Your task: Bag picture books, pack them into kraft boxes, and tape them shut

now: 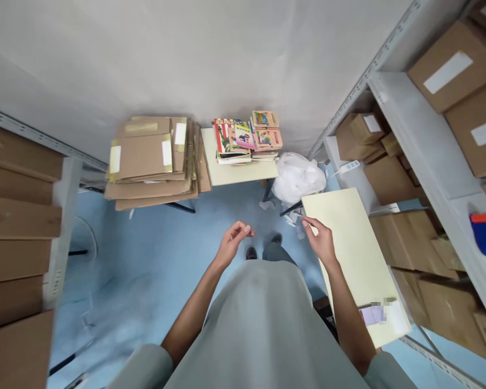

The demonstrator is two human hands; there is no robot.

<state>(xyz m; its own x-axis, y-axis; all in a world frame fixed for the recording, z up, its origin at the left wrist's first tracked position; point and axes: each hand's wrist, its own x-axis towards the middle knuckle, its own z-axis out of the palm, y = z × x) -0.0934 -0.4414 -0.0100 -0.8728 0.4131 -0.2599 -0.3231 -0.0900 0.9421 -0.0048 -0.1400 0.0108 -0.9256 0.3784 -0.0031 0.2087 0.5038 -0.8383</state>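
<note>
My left hand hovers above the blue floor in front of my body, its fingers loosely bent and nothing visible in them. On the other side, my right hand is over the left edge of a cream-topped table, thumb and forefinger apart and no object between them. Stacks of books and small pink-covered booklets lie on a second cream table against the wall, out of reach of both hands. Flattened cardboard boxes are piled at that table's left end.
A white plastic bag bulges between the two tables, with paper scraps beside it. Grey shelving with cardboard boxes runs along the right; more boxes fill the left shelf. A power strip rests on the right shelving.
</note>
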